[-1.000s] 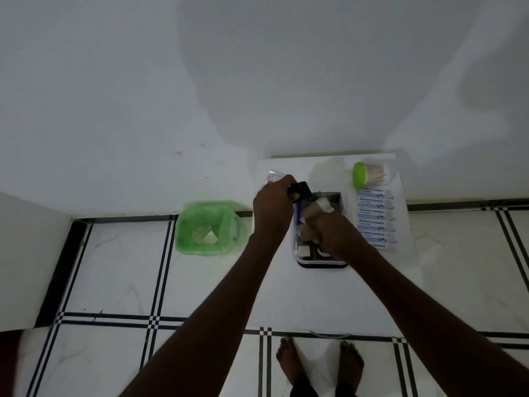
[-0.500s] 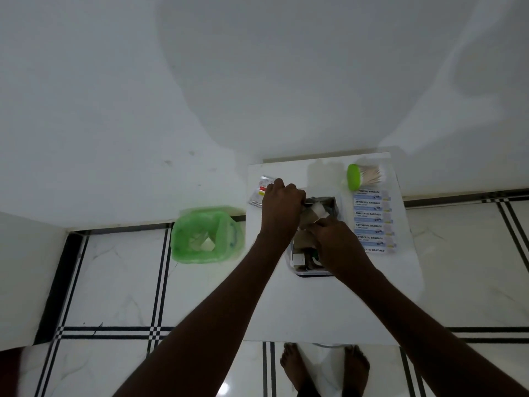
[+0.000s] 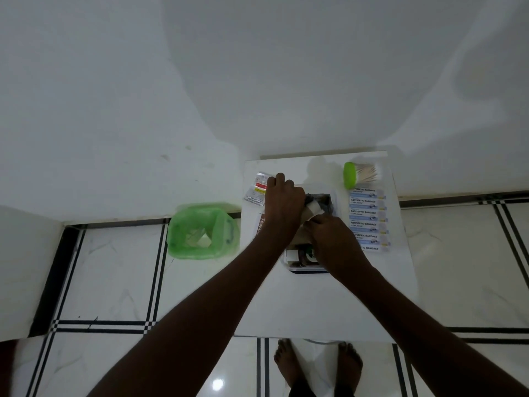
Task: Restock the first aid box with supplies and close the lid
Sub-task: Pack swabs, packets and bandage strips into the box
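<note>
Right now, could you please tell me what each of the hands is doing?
Left hand: closed around a dark item over the first aid box.
Right hand: gripping a beige roll.

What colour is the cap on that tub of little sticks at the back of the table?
Bright green; the cap shows clearly in the head view.

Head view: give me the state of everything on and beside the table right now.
First aid box: open, contents visible.
Left hand: over the box, grip closed on something dark.
Right hand: over the box, pinching a pale roll.
Antiseptic bandage strips: laid in a row, outside the box.
Green-lidded swab jar: on its side.
Green-lined bin: open.
</note>
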`<state>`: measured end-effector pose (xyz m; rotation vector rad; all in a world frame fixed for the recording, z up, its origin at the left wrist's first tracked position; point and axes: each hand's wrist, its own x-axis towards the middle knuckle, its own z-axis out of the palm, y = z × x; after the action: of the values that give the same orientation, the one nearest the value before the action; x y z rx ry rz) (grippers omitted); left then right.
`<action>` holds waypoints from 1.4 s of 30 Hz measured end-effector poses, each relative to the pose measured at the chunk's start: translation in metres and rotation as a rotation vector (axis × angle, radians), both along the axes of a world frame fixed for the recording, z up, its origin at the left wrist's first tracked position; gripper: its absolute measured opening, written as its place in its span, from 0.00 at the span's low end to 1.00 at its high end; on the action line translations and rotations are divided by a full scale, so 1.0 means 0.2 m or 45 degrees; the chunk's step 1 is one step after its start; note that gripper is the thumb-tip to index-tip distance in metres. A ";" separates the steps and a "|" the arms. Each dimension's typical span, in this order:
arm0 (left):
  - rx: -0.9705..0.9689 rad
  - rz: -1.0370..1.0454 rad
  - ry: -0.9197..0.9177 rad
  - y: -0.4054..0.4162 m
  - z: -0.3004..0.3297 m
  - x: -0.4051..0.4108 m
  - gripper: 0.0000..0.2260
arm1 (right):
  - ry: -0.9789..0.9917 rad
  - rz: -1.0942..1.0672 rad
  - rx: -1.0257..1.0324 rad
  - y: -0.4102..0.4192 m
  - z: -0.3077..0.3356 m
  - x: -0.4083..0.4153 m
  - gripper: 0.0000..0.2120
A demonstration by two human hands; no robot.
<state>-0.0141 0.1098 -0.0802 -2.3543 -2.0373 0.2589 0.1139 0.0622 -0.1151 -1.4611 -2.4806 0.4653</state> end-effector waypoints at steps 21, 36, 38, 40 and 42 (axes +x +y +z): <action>0.293 0.310 -0.844 -0.05 -0.01 -0.08 0.08 | 0.179 -0.382 0.208 0.29 0.14 0.30 0.13; 0.314 0.281 -0.963 0.16 -0.14 -0.02 0.09 | -0.408 -0.160 -0.158 0.87 -0.09 0.36 0.34; 0.377 0.392 -0.951 0.14 -0.14 -0.10 0.08 | -0.363 -0.157 -0.166 0.87 -0.03 0.34 0.37; 0.353 0.543 -0.835 0.10 -0.14 -0.22 0.08 | -0.306 -0.157 -0.144 0.85 0.05 0.31 0.37; 0.209 0.693 -0.654 0.02 -0.18 -0.33 0.08 | -0.251 -0.166 -0.111 0.82 0.12 0.28 0.36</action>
<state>-0.0801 0.1130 -0.1164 -1.8556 -2.7663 -0.5506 0.1690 0.2262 -0.0915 -1.7692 -2.5185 0.4285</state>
